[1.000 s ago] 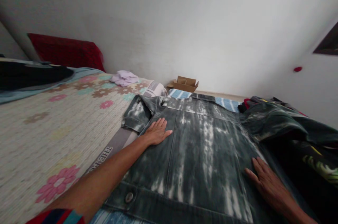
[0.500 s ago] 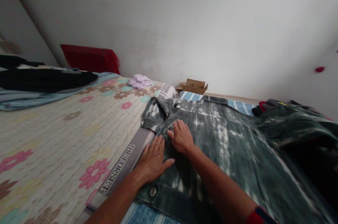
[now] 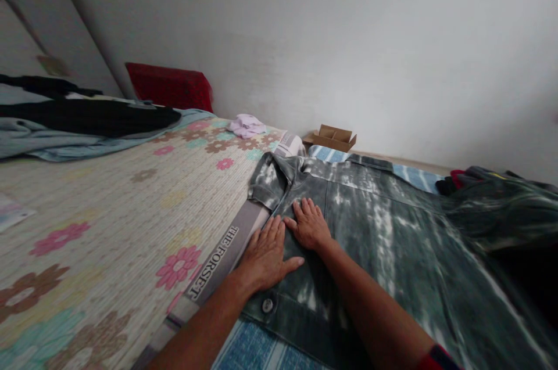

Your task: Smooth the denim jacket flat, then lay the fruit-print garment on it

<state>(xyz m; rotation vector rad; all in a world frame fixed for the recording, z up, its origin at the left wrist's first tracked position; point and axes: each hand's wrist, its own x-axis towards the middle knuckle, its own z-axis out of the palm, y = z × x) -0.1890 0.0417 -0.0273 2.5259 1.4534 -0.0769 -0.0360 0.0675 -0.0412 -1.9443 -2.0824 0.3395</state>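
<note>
A dark green and white mottled denim jacket (image 3: 370, 225) lies spread out, its back facing up and its collar toward the wall. My left hand (image 3: 267, 255) rests flat on the jacket's left edge, thumb spread and fingers stretched out. Just beyond it, my right hand (image 3: 309, 223) also lies flat on the cloth with its fingers extended. The two hands are close together. One sleeve (image 3: 270, 180) is folded at the upper left, its cuff over the grey bed edge. A metal button (image 3: 267, 305) shows on the waistband near my left wrist.
On the left is a flower-patterned mat (image 3: 143, 207). Black and light-blue clothes (image 3: 87, 117) and a pink cloth (image 3: 246, 125) lie on it. An open cardboard box (image 3: 333, 137) stands by the wall. More clothes (image 3: 475, 177) are piled at right, and a red covered object (image 3: 170, 86) stands behind.
The view has turned slightly left, so everything sits further right in the picture. Both hands stay flat on the jacket, which looks nearly unchanged.
</note>
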